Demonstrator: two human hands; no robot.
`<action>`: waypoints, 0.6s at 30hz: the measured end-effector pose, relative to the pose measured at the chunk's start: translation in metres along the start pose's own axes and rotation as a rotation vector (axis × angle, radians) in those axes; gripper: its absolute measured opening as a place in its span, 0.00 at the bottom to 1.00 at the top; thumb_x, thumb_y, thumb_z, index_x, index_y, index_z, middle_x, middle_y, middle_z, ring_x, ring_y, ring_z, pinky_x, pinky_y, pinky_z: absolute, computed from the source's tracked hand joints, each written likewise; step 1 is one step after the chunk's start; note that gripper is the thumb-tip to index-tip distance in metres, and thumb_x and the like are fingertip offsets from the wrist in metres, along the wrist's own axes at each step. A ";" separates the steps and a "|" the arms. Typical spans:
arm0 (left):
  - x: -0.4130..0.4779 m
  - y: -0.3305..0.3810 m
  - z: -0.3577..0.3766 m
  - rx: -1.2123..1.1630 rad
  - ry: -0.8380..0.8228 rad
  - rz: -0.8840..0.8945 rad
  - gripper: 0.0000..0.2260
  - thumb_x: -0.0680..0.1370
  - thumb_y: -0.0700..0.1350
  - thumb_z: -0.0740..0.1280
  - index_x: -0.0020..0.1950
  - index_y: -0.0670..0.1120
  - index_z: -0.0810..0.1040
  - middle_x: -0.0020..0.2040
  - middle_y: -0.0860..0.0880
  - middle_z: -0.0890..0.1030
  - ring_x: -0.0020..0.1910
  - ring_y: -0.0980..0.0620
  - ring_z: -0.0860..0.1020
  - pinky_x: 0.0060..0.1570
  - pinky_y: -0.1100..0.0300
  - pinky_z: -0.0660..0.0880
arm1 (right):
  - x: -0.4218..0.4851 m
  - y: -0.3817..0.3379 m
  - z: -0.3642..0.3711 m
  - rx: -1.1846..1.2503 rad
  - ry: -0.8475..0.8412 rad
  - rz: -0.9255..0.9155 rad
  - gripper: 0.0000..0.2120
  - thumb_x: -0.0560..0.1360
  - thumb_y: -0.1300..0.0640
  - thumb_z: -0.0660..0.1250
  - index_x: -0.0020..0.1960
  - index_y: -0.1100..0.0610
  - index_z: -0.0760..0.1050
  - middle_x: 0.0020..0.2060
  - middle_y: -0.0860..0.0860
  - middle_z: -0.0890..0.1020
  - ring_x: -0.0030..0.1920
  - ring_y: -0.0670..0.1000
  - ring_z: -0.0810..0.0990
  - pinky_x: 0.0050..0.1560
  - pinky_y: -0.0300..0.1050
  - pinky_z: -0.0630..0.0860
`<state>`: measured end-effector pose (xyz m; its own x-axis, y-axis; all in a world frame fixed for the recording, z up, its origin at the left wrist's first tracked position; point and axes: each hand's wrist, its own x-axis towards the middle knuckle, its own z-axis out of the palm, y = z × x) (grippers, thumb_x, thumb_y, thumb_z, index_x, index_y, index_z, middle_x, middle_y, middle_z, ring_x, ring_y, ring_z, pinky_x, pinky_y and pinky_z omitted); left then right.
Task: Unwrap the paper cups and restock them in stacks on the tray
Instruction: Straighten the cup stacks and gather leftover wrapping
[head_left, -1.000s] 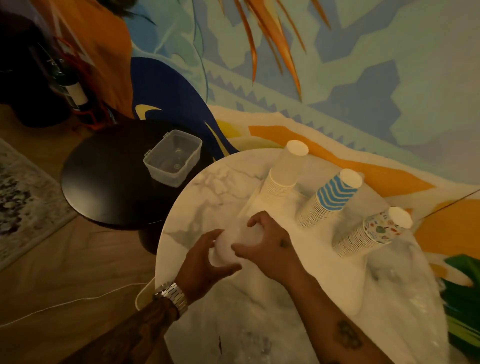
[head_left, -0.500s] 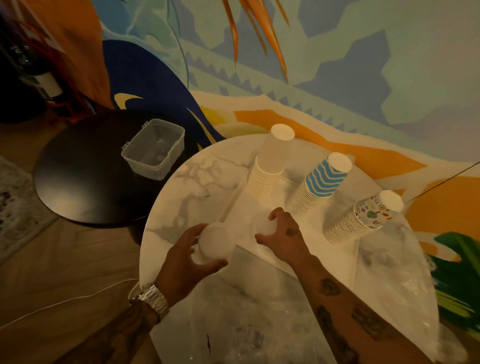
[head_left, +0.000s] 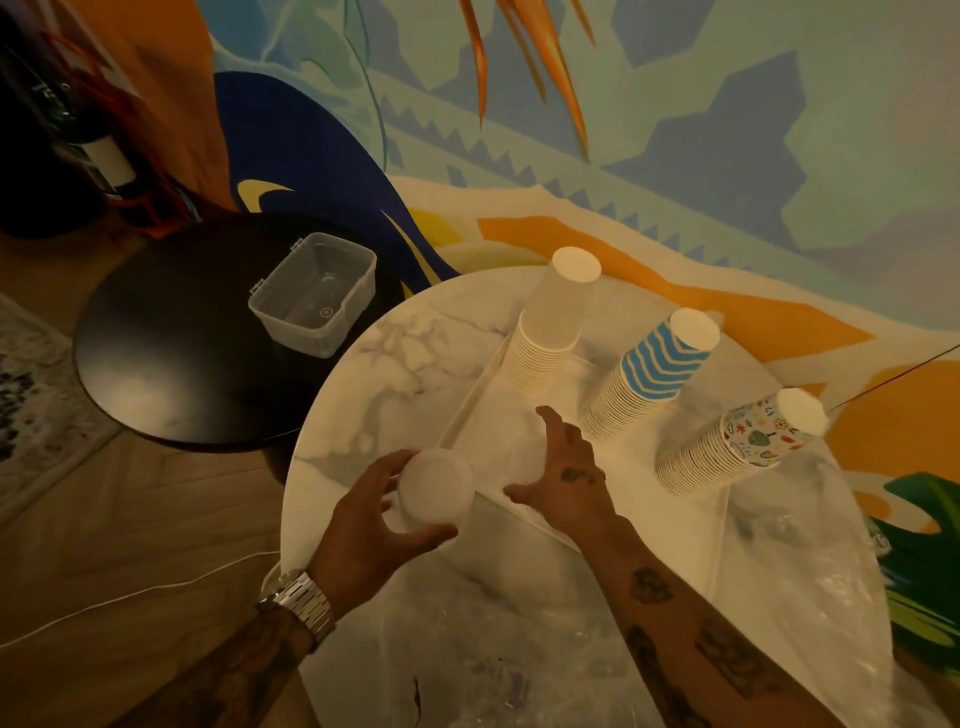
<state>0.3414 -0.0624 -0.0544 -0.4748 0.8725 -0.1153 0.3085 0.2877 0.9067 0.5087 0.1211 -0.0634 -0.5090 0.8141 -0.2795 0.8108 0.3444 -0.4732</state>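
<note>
A white tray (head_left: 470, 413) lies on the round marble table (head_left: 395, 358). Three upside-down cup stacks stand on it: plain white (head_left: 550, 332), blue zigzag (head_left: 655, 375) and colourfully patterned (head_left: 737, 442). My left hand (head_left: 363, 525) grips a short stack of white cups (head_left: 435, 486) just left of the tray's near corner, base end facing me. My right hand (head_left: 569, 475) is over the tray's near left part, curled around a second pale short stack (head_left: 521, 457), which is blurred against the tray.
Crumpled clear plastic wrap (head_left: 467, 654) covers the table's near and right sides. A low black round table (head_left: 171, 364) at left carries a clear plastic box (head_left: 314, 296). A bottle (head_left: 98, 150) stands far left; a white cable (head_left: 130, 592) crosses the floor.
My two hands held one white stack together; they have split it, the left keeping one part off the tray and the right carrying the other onto the tray.
</note>
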 end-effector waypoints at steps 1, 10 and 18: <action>0.000 0.000 0.000 0.000 0.002 -0.001 0.43 0.55 0.75 0.71 0.66 0.61 0.66 0.63 0.63 0.72 0.60 0.61 0.73 0.56 0.62 0.74 | -0.001 -0.004 -0.002 0.012 0.041 -0.030 0.50 0.66 0.43 0.76 0.78 0.46 0.50 0.74 0.52 0.62 0.72 0.55 0.62 0.68 0.58 0.65; -0.003 0.000 0.006 -0.029 0.029 -0.006 0.40 0.59 0.66 0.75 0.68 0.57 0.67 0.63 0.62 0.73 0.60 0.62 0.73 0.56 0.63 0.73 | -0.044 -0.088 -0.028 0.228 -0.129 -0.347 0.36 0.69 0.34 0.71 0.70 0.39 0.58 0.69 0.41 0.68 0.66 0.43 0.68 0.64 0.45 0.72; -0.005 -0.014 0.011 -0.038 0.034 -0.031 0.37 0.62 0.45 0.81 0.65 0.57 0.66 0.58 0.65 0.72 0.57 0.67 0.72 0.51 0.72 0.69 | -0.056 -0.094 0.007 -0.046 -0.152 -0.412 0.40 0.69 0.40 0.71 0.75 0.44 0.57 0.70 0.43 0.65 0.68 0.48 0.66 0.65 0.50 0.72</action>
<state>0.3485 -0.0662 -0.0714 -0.5115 0.8493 -0.1309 0.2619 0.2991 0.9176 0.4590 0.0398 -0.0088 -0.8264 0.5275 -0.1970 0.5417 0.6492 -0.5339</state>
